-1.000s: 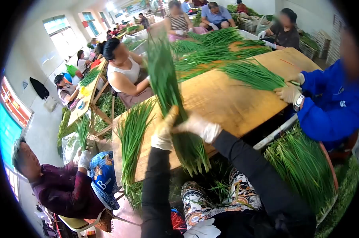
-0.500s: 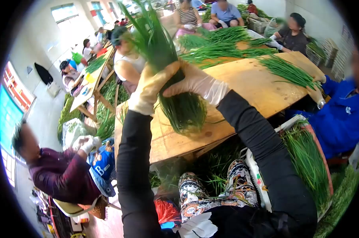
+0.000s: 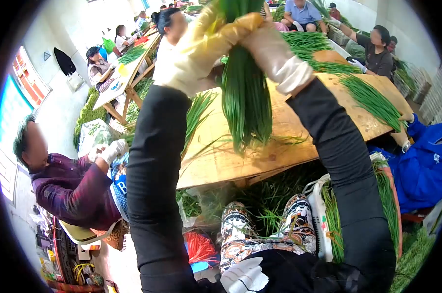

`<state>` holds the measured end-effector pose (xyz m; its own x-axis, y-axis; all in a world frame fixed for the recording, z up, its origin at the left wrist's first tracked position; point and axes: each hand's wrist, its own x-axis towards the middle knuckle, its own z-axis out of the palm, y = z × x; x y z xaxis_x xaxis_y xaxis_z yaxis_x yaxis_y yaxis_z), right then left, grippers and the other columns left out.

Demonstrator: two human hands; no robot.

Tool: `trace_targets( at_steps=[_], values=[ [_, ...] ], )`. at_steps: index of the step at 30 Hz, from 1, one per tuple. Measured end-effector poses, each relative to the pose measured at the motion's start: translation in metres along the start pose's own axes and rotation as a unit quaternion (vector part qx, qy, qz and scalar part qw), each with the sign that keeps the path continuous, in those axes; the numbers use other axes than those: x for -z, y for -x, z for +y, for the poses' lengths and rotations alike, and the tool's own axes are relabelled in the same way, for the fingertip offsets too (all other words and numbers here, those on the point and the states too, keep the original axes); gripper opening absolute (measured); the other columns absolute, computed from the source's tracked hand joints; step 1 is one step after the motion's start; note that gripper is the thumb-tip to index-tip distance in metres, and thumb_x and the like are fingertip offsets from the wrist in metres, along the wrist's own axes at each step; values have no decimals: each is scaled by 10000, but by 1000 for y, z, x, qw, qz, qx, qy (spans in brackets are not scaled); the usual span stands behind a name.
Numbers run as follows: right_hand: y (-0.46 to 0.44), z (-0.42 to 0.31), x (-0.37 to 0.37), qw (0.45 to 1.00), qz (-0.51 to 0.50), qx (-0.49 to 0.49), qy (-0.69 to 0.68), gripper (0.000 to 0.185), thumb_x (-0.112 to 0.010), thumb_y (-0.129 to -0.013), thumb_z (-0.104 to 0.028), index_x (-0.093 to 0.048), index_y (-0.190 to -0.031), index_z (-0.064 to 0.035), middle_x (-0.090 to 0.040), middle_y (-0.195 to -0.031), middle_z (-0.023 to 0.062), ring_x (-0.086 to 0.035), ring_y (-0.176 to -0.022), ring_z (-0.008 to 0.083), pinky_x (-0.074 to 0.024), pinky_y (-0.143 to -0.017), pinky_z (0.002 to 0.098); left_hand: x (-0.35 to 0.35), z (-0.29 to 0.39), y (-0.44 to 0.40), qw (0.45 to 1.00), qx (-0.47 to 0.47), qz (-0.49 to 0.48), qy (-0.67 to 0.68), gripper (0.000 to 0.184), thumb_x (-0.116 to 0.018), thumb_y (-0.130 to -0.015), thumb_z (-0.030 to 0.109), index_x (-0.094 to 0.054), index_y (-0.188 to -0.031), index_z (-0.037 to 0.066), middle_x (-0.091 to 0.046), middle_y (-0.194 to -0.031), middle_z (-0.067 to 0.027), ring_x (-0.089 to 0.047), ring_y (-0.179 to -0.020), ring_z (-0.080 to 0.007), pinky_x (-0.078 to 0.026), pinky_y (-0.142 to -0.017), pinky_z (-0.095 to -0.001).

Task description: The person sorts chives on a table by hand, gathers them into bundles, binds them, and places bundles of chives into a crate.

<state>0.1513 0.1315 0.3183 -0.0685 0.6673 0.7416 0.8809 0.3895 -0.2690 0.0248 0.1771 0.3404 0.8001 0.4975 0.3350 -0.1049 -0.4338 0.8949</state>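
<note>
Both of my gloved hands are raised at the top centre, wrapped round a thick bundle of long green stalks [image 3: 246, 105]. My left hand [image 3: 196, 46] grips it from the left, and my right hand [image 3: 272, 46] closes round it from the right. The bundle hangs upright above the wooden table [image 3: 289, 117], its lower tips fanned out; its upper part runs out of the frame. Partly behind my left sleeve, a smaller pile of green stalks [image 3: 196, 115] lies on the table's left side. Another bunch [image 3: 370, 100] lies at the right, by a co-worker's gloved hands.
A co-worker in a dark purple shirt [image 3: 77, 188] sits at the left, and one in blue [image 3: 416, 166] at the right. Beside my right knee is a white crate [image 3: 320, 219] holding stalks. Red strings [image 3: 200, 247] lie low, left of my legs. More workers sit beyond the table.
Both hands have risen with the bundle, whose top has left the view. The view has shifted, and a co-worker at the back right now holds an arm raised.
</note>
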Motion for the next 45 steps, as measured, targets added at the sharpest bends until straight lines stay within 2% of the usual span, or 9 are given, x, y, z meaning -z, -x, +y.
trace_targets(
  at_steps=[3,4,8,12,14,21,32,36,45],
  values=[
    [-1,-3,10,952,-13,-153,-263,216,-471,-839,-176,-580,-968,-41,-618,-862,114,-599,-775,148,-455,-665,253,-3,19,13,981,-154,8,119,670,-738,-668,247,-389,-1209,59,-568,-952,-61,-547,-889,-133,-481,-671,-237],
    [-5,-18,16,979,-122,-154,-58,240,-462,-855,-194,-573,-991,-30,-618,-885,88,-588,-823,145,-459,-686,253,1,12,15,986,-137,16,96,686,-739,-664,233,-373,-1219,62,-567,-959,-64,-545,-895,-136,-478,-680,-239],
    [7,4,14,822,-47,-138,-550,254,-568,-810,-221,-582,-976,-30,-610,-845,22,-587,-773,120,-473,-676,247,12,0,19,992,-110,30,48,756,-746,-650,177,-310,-1257,70,-560,-988,-76,-536,-918,-149,-465,-718,-246],
    [19,-8,17,967,-104,-118,-200,262,-542,-836,-221,-571,-1028,-45,-578,-987,43,-553,-871,103,-455,-748,236,11,0,23,992,-114,35,35,834,-753,-635,122,-246,-1296,79,-553,-1018,-89,-527,-941,-161,-452,-756,-254],
    [24,-3,21,869,-74,-95,-481,347,-619,-781,-287,-584,-1032,-49,-616,-912,42,-556,-810,110,-448,-704,242,8,6,28,993,-112,31,28,876,-757,-627,94,-215,-1315,84,-550,-1032,-95,-523,-952,-167,-445,-775,-258],
    [33,-12,11,881,-68,-123,-451,345,-643,-759,-298,-599,-986,-42,-629,-884,38,-568,-785,95,-451,-689,229,-14,-42,18,973,-180,29,139,1223,-827,-536,172,94,-1330,50,-464,-1160,-121,-491,-1013,-220,-420,-850,-304],
    [21,-40,60,804,59,-193,-560,243,-510,-854,-247,-514,-768,-20,-524,-696,47,-521,-629,155,-458,-638,267,-119,-178,103,995,-7,-98,34,561,-754,-612,145,-472,-1086,48,-587,-934,-63,-542,-879,-157,-439,-785,-294],
    [10,14,86,814,11,-23,-581,279,-384,-910,-254,-532,-854,-23,-530,-676,33,-475,-557,115,-441,-551,254,-159,-177,144,994,94,24,-41,441,-622,-764,181,-460,-1161,79,-599,-976,-128,-558,-891,-185,-426,-783,-283],
    [47,-29,147,815,75,-217,-532,206,-432,-897,-275,-492,-831,-89,-355,-585,-54,-381,-509,63,-406,-547,237,-180,-203,195,976,38,75,-201,429,-501,-728,46,-468,-1143,147,-572,-943,-172,-563,-832,-327,-456,-711,-362]
  ],
)
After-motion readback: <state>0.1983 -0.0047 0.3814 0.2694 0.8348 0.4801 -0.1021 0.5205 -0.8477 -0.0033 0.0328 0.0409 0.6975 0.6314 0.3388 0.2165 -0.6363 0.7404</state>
